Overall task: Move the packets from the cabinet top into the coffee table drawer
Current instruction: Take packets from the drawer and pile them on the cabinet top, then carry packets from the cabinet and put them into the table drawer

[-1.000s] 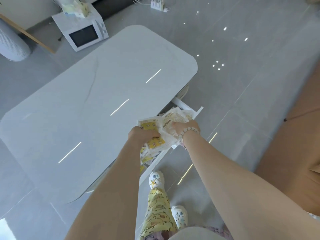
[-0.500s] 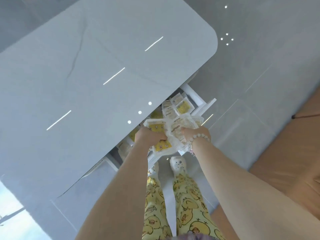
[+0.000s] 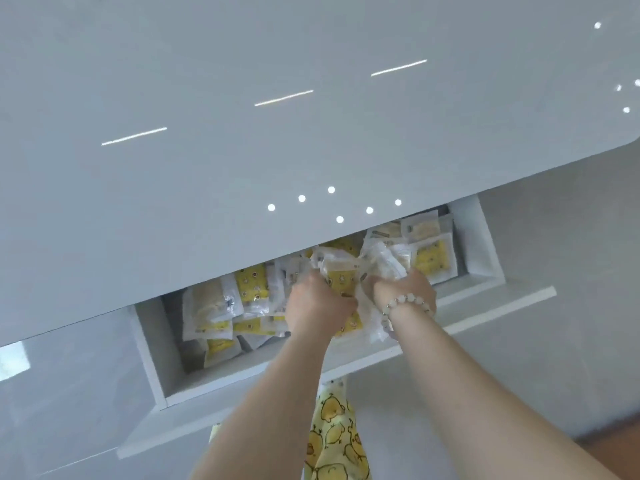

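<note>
Grip: left hand (image 3: 317,306) and right hand (image 3: 403,292), side by side, both with fingers curled round one bundle of packets (image 3: 349,275), yellow-and-clear. Position: bundle held over the right half of the open coffee table drawer (image 3: 242,377). Drawer contents: loose packets (image 3: 221,306) of the same kind, heaped left to right. Above, far side: glossy grey tabletop (image 3: 242,150), overhanging the drawer. Right wrist: bead bracelet (image 3: 405,301). Near edge: duck-print trousers (image 3: 334,441).

Drawer (image 3: 485,244) rear under tabletop (image 3: 242,133)
</note>
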